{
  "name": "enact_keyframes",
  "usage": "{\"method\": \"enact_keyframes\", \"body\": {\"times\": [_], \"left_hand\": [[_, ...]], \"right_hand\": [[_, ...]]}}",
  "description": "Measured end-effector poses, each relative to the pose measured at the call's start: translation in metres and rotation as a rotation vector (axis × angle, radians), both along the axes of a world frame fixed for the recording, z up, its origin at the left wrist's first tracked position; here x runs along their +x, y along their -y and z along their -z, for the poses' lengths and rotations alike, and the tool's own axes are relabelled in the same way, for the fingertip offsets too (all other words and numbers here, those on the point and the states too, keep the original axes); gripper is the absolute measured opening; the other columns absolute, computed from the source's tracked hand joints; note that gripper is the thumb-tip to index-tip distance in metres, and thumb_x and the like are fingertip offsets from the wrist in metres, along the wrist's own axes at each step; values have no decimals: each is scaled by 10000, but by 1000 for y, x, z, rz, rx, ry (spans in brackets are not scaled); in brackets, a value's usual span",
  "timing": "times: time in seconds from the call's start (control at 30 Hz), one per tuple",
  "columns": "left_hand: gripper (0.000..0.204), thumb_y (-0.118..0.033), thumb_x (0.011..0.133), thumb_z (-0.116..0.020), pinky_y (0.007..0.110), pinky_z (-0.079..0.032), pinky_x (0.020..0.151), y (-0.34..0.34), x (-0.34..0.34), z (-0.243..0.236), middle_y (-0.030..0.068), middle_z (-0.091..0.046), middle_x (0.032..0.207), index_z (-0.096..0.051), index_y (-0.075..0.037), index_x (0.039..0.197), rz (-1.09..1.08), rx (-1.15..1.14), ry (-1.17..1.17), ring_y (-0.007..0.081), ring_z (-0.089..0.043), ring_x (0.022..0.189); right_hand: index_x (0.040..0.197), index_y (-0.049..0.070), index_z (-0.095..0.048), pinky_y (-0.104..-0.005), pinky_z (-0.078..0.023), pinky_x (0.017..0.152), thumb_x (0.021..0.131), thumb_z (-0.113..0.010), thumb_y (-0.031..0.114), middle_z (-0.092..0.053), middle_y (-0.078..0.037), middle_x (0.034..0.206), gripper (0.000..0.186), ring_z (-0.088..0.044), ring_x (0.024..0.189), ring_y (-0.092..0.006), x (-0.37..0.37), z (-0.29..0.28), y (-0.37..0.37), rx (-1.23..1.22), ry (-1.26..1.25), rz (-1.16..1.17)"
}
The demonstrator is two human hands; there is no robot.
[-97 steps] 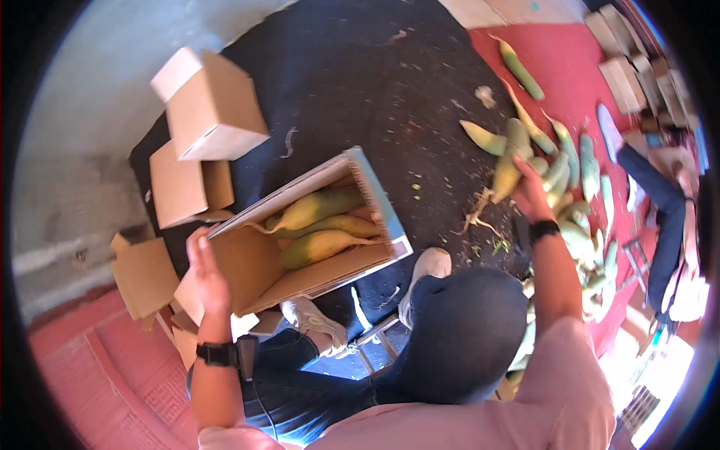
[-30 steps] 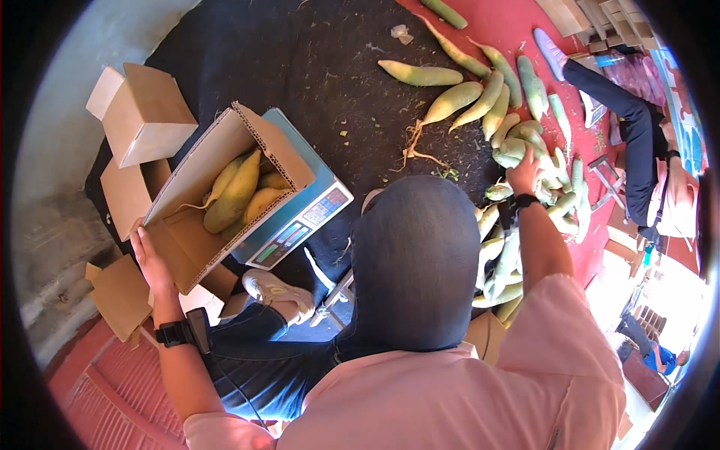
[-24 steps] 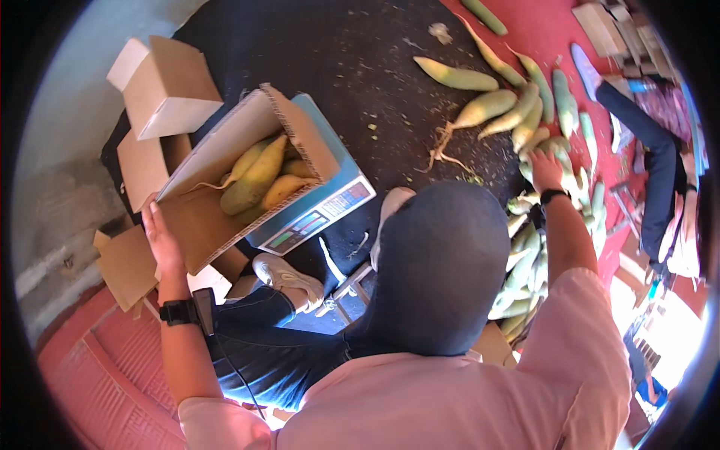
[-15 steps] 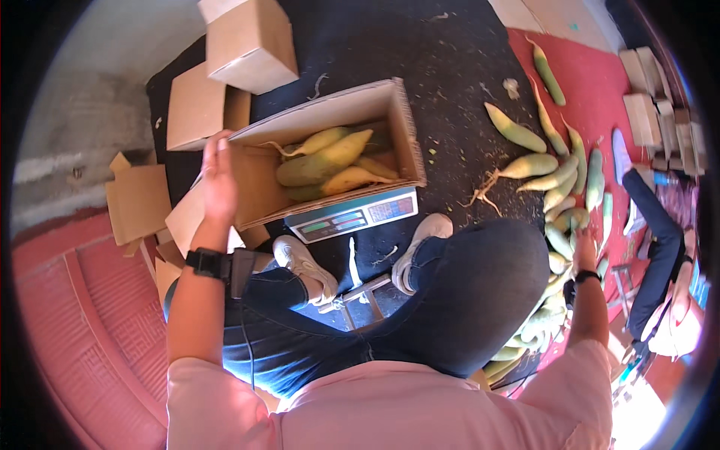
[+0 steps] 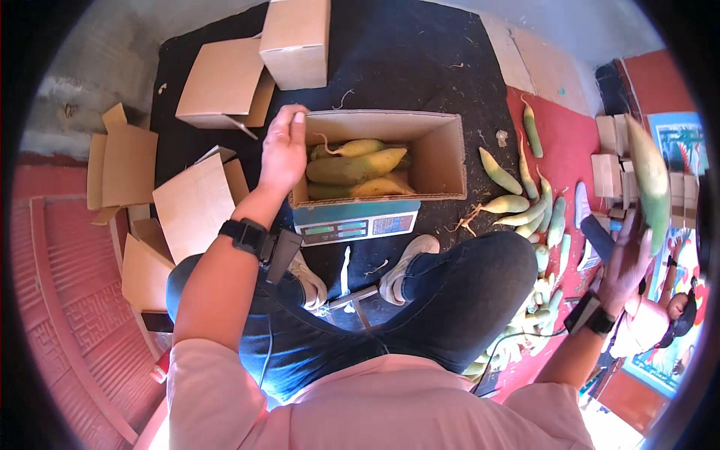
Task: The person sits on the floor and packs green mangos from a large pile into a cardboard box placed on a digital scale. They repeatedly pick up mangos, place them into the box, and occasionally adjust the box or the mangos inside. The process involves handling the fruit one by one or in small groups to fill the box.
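Note:
A cardboard box sits on a digital scale in front of my knees. Several green and pale yellow radishes lie in it. My left hand is closed over the box's left rim, thumb toward the top. Off to the right, my right hand is raised above the floor, its fingers wrapped around the lower, greener part of a large radish. That radish stands nearly upright, its pale tip up. Below this arm spreads a heap of radishes.
Loose radishes lie along the edge of the red floor covering. Open cardboard boxes stand at the left, and another box farther back. Smaller cartons are stacked at the right. Another person is at the far right.
My right hand has risen from the radish heap with a radish in it. The left hand stays on the box rim. In the picture, box and scale appear farther right and slightly lower.

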State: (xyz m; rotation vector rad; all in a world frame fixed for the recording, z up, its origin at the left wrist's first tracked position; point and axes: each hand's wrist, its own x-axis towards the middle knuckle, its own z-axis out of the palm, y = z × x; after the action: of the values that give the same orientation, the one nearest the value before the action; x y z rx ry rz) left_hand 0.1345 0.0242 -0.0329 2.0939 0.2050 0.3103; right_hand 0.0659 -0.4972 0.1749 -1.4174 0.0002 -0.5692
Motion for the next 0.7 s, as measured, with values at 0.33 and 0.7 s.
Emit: {"method": "enact_keyframes", "body": {"times": [0.33,0.7], "left_hand": [[198,-243,963,-446,434,-449,832,-3,-2,-1,206,-585,977,-555,-105,1052,17,-51,12,393,-559,955],[187,-210,969,-449,393,-436,873,2,-3,-4,177,-593,1027,-540,-82,1072,-9,-23,-34,359,-553,1008]], "right_hand": [[1099,40,-557,-316,-525,753,728,-750,118,-675,-119,919,425,-665,842,-205,88,-9,-264,-1227,86,-618],[856,54,-716,-388,-550,696,722,-672,96,-694,-114,849,147,-676,844,-287,101,131,-375,-2219,137,-1158]]}}
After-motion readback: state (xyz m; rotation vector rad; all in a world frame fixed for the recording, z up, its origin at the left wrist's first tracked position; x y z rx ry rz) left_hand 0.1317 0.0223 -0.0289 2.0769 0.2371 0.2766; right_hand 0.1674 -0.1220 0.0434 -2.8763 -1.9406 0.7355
